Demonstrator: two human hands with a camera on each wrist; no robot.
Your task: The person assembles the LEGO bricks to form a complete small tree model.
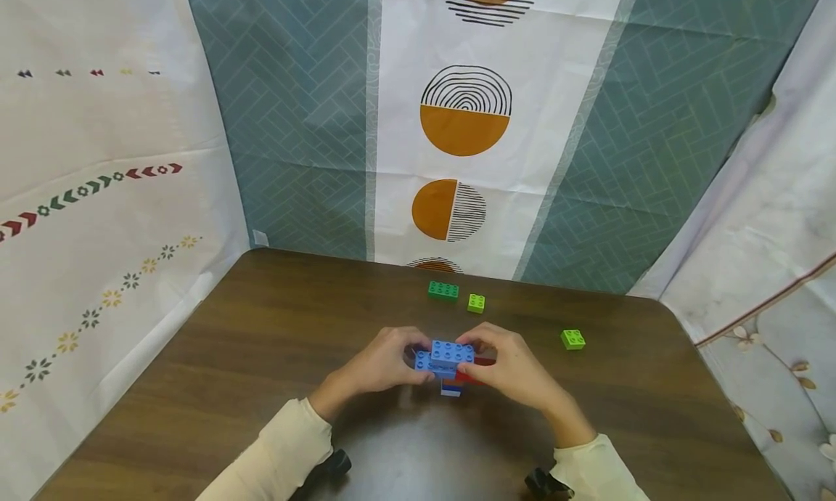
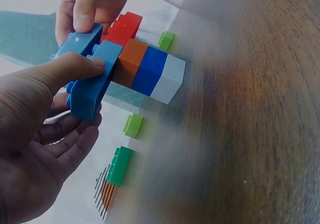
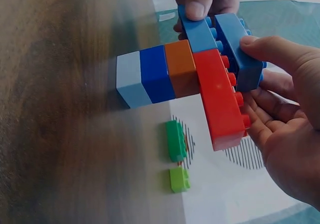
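Here, at the left, the left hand (image 1: 385,363) pinches a lower light-blue studded plastic brick (image 1: 422,361) between its thumb and curled fingers, the gap only as wide as the brick. On the table (image 1: 261,327), beyond the hands, lies a dark green oblong plastic brick (image 1: 443,292). Between the hands, a column of orange (image 3: 181,70), dark blue (image 3: 157,75) and white (image 3: 132,81) plastic bricks hangs below the joined layer; whether its foot touches the table cannot be told.

An upper light-blue oblong plastic brick (image 1: 451,351) sits above that layer, long axis running side to side; the right hand (image 1: 512,367) is nearer and pinches it, thumb on its long side. Studs show along its lower edge, so full seating is uncertain. A lime-green square plastic brick (image 1: 476,303) lies beyond; a red oblong plastic brick (image 3: 218,104) extends rightward under the right hand. Farthest right is another lime-green brick (image 1: 573,340). No brand, label or writing is readable.
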